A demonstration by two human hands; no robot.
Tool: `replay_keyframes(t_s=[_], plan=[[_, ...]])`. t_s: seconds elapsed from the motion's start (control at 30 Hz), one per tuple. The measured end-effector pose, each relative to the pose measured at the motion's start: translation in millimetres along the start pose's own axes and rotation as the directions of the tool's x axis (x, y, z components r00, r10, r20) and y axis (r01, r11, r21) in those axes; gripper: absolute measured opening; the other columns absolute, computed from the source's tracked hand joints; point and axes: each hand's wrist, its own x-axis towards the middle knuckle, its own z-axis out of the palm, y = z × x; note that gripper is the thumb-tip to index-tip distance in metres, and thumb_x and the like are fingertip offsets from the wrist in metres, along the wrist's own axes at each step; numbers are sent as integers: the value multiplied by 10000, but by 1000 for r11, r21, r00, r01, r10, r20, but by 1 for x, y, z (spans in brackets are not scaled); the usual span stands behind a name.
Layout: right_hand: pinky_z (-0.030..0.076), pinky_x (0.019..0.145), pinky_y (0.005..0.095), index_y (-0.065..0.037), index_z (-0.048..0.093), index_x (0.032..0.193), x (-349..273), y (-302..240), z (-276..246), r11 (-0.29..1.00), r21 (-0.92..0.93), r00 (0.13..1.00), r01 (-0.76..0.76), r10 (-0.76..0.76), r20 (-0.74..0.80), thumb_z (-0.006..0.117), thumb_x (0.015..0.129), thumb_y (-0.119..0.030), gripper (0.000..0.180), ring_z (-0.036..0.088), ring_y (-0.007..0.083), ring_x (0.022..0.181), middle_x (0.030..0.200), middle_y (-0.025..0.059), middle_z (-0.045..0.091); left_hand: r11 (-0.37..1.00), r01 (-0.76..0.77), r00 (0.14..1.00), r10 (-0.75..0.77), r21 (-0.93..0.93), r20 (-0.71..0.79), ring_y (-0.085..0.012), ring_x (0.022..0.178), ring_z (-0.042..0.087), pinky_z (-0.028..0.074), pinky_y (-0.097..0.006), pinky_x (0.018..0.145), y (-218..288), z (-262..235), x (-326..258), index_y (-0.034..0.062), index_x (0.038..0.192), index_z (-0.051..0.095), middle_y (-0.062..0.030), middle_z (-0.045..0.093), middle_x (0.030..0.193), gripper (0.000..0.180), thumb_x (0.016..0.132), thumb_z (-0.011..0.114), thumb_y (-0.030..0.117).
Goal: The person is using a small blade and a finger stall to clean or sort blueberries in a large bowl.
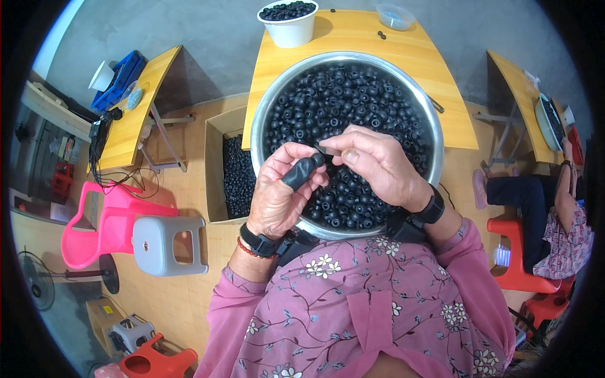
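Note:
A large metal basin [259, 107] full of small black round parts [353, 94], each with a hole, sits right in front of me. Over it, my left hand [271, 195] pinches one small black ring-like part [318, 159] between thumb and fingers. A black rubber finger cot [301, 174] covers that thumb. My right hand [386, 165] is closed beside it, thumb against fingers. From its fingertips a thin dark piece [324, 148] points at the held part; its kind is too small to tell. Both wrists wear black bands.
Beneath the basin is a wooden table [353, 34] with a white bucket [291, 28] of black parts and a clear bowl [396, 17]. A cardboard box [214, 164] of such parts stands left, near a grey stool [165, 246] and pink chair [113, 220]. Another person [535, 195] sits at right.

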Motion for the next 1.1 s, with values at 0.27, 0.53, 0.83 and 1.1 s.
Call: replay_keyframes(t_s=[0.27,0.53,0.83,1.1], plan=[[523,659,307,8,698,1141,4,-5,2,985,-104,989,141,-135,61,670,942,-51,210,643,198,734,845,90,643,994,-45,999,44,-96,-14,-187,867,678,579,-329,823,-1,3,1,-9,1128,603,-150,688,1041,163,980,642,49],[519,636,302,11,713,1113,3,-1,2,981,-121,988,151,-146,55,688,928,-39,193,645,198,723,824,94,636,996,-58,998,57,-63,-13,-183,852,682,578,-325,825,-2,3,1,-5,1093,598,-144,690,1035,147,972,656,54],[518,633,310,11,717,1108,4,-1,1,979,-124,986,163,-159,45,687,914,-18,198,647,213,716,807,97,632,995,-97,995,97,-8,-17,-172,849,671,564,-321,832,-3,3,1,-1,1088,597,-132,691,1027,189,951,697,83],[499,640,300,2,722,1151,2,1,0,980,-129,987,151,-143,73,696,902,5,251,630,181,719,814,74,640,991,-122,992,123,47,-12,-161,867,658,550,-313,833,-4,4,1,2,1086,598,-124,689,1039,199,948,705,98]])
